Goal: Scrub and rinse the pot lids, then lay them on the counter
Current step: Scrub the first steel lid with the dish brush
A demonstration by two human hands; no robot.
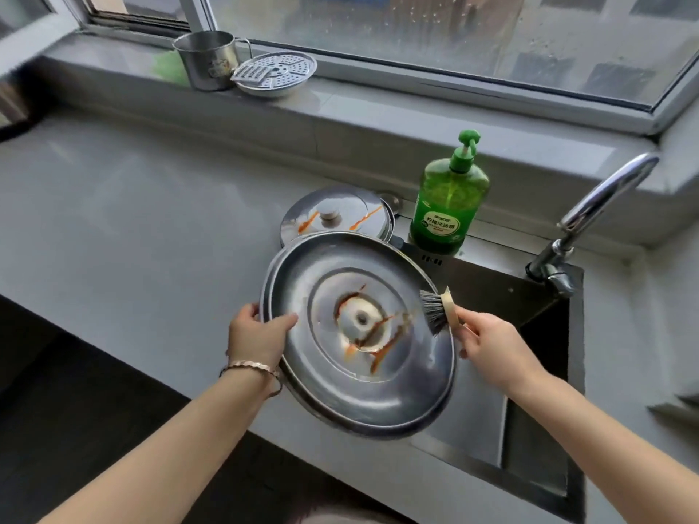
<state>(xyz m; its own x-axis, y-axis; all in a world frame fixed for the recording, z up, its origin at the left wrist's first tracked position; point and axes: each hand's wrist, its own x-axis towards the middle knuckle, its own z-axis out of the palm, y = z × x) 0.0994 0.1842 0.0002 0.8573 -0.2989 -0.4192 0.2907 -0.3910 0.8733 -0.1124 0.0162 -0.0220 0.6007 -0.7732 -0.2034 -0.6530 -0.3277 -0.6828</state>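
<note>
A large steel pot lid (pixel 321 387) is held tilted over the sink's left edge, its underside toward me, with orange-red sauce streaks around the centre. My left hand (pixel 257 338) grips its left rim, thumb on the inner face. My right hand (pixel 488 342) holds a scrub brush (pixel 438 310) with grey bristles and a pale handle; the bristles touch the lid's right rim. A second, smaller steel lid (pixel 336 217) lies knob-up on the counter behind, also streaked with orange sauce.
A dark sink (pixel 544 372) lies at right with a chrome faucet (pixel 590 217) at its back corner. A green dish-soap pump bottle (pixel 448 198) stands behind the sink. On the windowsill stand a steel mug (pixel 208 60) and a perforated steel disc (pixel 276 71). Grey counter (pixel 132 221) stretches left.
</note>
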